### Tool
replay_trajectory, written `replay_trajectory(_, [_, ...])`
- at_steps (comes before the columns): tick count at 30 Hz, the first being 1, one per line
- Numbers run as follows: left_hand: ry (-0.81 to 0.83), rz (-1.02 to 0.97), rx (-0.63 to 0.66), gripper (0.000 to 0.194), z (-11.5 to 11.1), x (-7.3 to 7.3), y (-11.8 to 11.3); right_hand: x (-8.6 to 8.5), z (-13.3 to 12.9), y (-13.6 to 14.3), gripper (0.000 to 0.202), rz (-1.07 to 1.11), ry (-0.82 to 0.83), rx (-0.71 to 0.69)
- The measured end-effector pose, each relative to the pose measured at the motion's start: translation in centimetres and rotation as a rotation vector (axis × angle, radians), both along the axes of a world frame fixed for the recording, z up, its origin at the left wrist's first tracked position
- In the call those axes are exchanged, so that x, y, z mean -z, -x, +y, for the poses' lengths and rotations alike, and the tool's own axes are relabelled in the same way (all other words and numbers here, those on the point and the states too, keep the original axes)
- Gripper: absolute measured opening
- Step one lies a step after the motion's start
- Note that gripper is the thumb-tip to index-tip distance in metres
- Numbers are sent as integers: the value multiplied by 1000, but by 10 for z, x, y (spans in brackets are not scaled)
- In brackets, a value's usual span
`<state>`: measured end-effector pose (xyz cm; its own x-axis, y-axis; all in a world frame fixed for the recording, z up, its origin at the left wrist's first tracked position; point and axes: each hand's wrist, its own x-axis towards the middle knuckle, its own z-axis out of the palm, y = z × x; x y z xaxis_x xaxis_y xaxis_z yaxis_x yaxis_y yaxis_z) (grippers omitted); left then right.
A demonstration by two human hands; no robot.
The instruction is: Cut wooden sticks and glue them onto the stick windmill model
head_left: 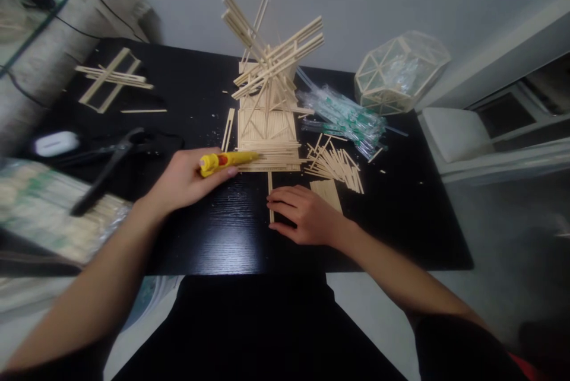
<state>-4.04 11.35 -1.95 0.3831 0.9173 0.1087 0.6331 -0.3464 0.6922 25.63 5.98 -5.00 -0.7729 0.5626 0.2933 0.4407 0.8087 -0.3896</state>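
My left hand (184, 179) is closed around a yellow tapered tool (227, 159) with a red patch; its exact kind is unclear. The tool's tip points right, over a row of thin wooden sticks (267, 162) at the front of a wooden stick windmill (267, 102). My right hand (300, 212) has its fingertips curled on a narrow pair of wooden sticks (271, 215) lying upright in view on the black table. The far end of that pair meets the windmill's front edge.
Loose sticks (336, 164) and a small stick panel (327, 194) lie right of the windmill. Behind them are plastic-wrapped packs (345, 114) and a geometric glass terrarium (403, 72). At left sit a stick cross frame (111, 79), black pliers (111, 161), a white case (56, 143) and a stick bag (53, 209).
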Motion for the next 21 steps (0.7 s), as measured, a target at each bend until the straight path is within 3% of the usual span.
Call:
replay_trajectory(4, [-239, 134, -360, 25, 5, -4, 9, 2, 1, 0, 28, 15, 13, -12])
replay_trajectory(6, [-236, 329, -477, 21, 10, -4, 14, 4, 2, 0, 29, 31, 20, -20])
replay_trajectory(8, [-138, 493, -544, 31, 13, -4, 17, 4, 2, 0, 30, 59, 26, -26])
replay_trajectory(13, [67, 581, -552, 46, 16, -2, 20, 0, 5, 0, 33, 151, 62, -17])
replay_trajectory(21, [27, 546, -529, 48, 18, 11, 26, 8, 16, -5, 22, 166, 33, 143])
